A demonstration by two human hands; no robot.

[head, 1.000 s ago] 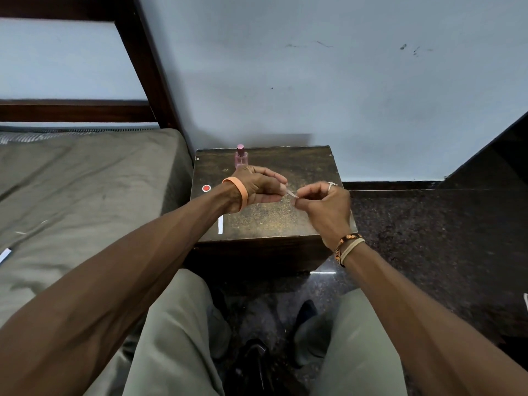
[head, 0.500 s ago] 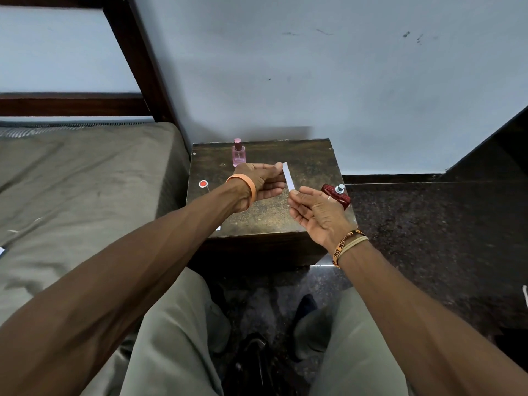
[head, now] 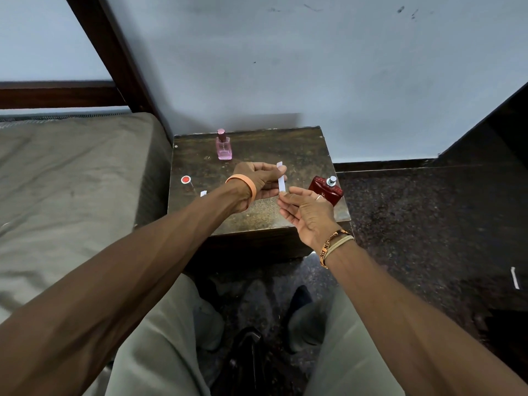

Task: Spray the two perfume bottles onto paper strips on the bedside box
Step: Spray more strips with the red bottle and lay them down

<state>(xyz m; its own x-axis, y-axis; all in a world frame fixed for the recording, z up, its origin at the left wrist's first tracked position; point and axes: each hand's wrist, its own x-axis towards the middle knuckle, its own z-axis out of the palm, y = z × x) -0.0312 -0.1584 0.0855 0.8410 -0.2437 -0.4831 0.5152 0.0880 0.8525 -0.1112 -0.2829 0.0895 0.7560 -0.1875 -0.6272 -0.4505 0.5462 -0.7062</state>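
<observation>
1. At the far left is the bed (head: 71,181). Its grey-brown mattress butts against the side of the bedside box (head: 257,221), whose dark, worn top is the surface carrying the task's things.
2. Near the left edge of that surface sits a small red cap (head: 185,180). Just to its right a loose paper strip (head: 203,193) lies flat, partly hidden by your left forearm.
3. The pink perfume bottle (head: 224,148) stands upright toward the back of the surface, left of centre, with its cap on and apart from both hands.
4. Your left hand (head: 254,181), with an orange wristband (head: 243,186) at the wrist, hovers over the middle of the surface. Its grip is narrow, thumb and fingers pinching the held paper strip (head: 281,178).
5. That white strip stands nearly upright with a slight tilt. Its top end pokes above your fingers and its lower end points toward your other hand.
6. Your right hand (head: 307,212) is palm up, its grip loose and holding nothing. The thumb tip is right beside the strip's lower end, but you cannot tell whether it touches. Woven bracelets (head: 334,244) circle the wrist.
7. The red perfume bottle (head: 325,190) sits near the right edge of the surface, just behind your right hand, with its silver spray head uncovered.
8. Further right is the dark speckled floor (head: 414,224), with a small white object (head: 514,278) lying on it.
</observation>
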